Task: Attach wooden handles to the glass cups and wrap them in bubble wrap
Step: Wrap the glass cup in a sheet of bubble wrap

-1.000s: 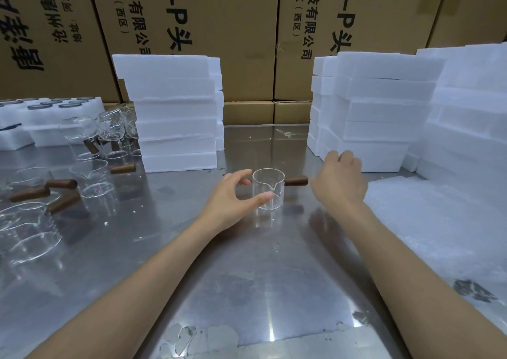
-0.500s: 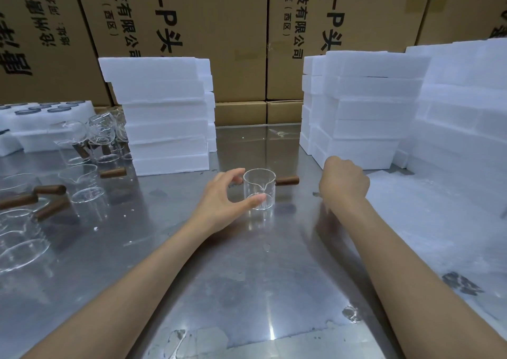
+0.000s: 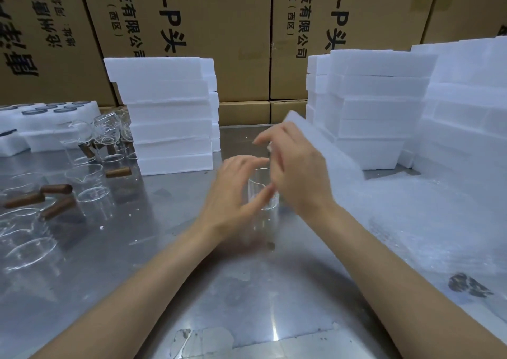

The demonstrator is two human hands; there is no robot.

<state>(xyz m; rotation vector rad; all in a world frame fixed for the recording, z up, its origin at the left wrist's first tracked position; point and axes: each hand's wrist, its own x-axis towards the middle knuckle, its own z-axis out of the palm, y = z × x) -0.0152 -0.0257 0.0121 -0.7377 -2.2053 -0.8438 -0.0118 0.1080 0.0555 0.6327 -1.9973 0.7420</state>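
Observation:
A clear glass cup [image 3: 257, 179] stands on the steel table [image 3: 192, 276] at the middle. My left hand [image 3: 233, 194] holds it, thumb in front and fingers curled behind the rim. My right hand [image 3: 299, 177] is raised just right of the cup and above it, pinching a white bubble wrap sheet [image 3: 329, 150] that slopes down to the right. This hand and the sheet are motion-blurred. The cup's wooden handle is hidden behind my right hand.
More bubble wrap [image 3: 425, 216] lies spread on the table's right side. Foam block stacks stand at back left [image 3: 170, 117] and back right [image 3: 378, 106]. Several glass cups with wooden handles [image 3: 90, 191] crowd the left. Cardboard boxes [image 3: 219, 29] wall the back.
My right hand, earlier a fist right of the cup, has lifted a bubble wrap sheet up and over toward the cup. My left hand has stayed on the cup.

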